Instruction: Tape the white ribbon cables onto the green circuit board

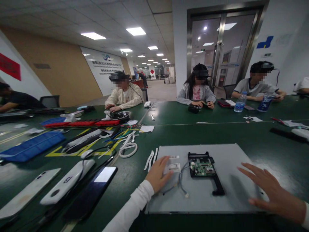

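A large flat grey panel (202, 204) lies on the table in front of me. Near its middle sits a black plastic bracket (218, 186) holding a green circuit board (202, 167). Thin grey-blue wires (181, 178) run left from the board, one ending in a small white connector. My left hand (158, 174) is at the panel's left side, fingers extended beside white labels (174, 167), holding nothing. Over the right edge, my right hand (271, 190) has its fingers spread and is empty; a shadow falls on the panel beside it. Whether either hand touches the panel I cannot tell.
Phones (93, 193), a white device (69, 182), coiled white cable (128, 150) and a blue tray (32, 145) are on the left. White strips (150, 160) lie by the panel. Across the green table (173, 129), several people sit near a wrench (152, 118) and a water bottle (240, 102).
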{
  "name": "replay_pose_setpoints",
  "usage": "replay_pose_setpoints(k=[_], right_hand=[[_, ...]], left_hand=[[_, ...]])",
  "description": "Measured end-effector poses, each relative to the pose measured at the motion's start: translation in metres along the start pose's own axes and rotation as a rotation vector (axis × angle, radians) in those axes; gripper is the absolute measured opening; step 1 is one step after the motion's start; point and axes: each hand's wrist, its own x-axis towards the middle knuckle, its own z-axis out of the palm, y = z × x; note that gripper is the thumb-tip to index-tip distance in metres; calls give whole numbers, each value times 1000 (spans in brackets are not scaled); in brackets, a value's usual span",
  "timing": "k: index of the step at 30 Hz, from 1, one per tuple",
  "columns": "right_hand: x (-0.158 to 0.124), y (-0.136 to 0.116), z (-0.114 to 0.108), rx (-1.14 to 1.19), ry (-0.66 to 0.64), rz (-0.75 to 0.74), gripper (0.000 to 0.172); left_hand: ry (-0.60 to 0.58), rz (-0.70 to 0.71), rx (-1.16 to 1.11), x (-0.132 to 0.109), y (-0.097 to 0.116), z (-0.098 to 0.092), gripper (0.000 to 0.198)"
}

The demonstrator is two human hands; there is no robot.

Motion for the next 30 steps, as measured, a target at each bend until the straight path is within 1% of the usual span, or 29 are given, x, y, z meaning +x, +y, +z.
replay_pose_setpoints(k=[3, 5, 7, 8, 10, 13, 16, 19, 21, 25, 30], right_hand=[[39, -8, -20, 68, 94, -18, 60], [66, -13, -21, 120, 165, -37, 53], [85, -17, -9, 155, 211, -54, 45], [91, -18, 1, 166, 218, -58, 42], [95, -18, 23, 191, 224, -45, 38], [91, -11, 51, 253, 248, -9, 34], [88, -4, 62, 316, 273, 29, 32], [89, 0, 65, 338, 268, 43, 32], [90, 0, 65, 333, 252, 35, 32], [90, -2, 66, 317, 229, 35, 33], [90, -4, 63, 302, 245, 38, 32]], left_hand=[[204, -180, -3, 11, -31, -12, 38], [285, -358, -22, 14, -55, -18, 32], [331, -519, -46, 11, -77, -20, 29], [336, -568, -53, 8, -85, -19, 29], [305, -636, -80, 0, -95, -15, 27], [267, -676, -134, -8, -97, -7, 25], [256, -652, -122, -8, -94, -5, 24], [236, -613, -72, -6, -92, -6, 26], [227, -613, -70, -7, -90, -8, 27], [206, -640, -137, -9, -86, -12, 28], [188, -646, -188, -9, -84, -14, 29]])
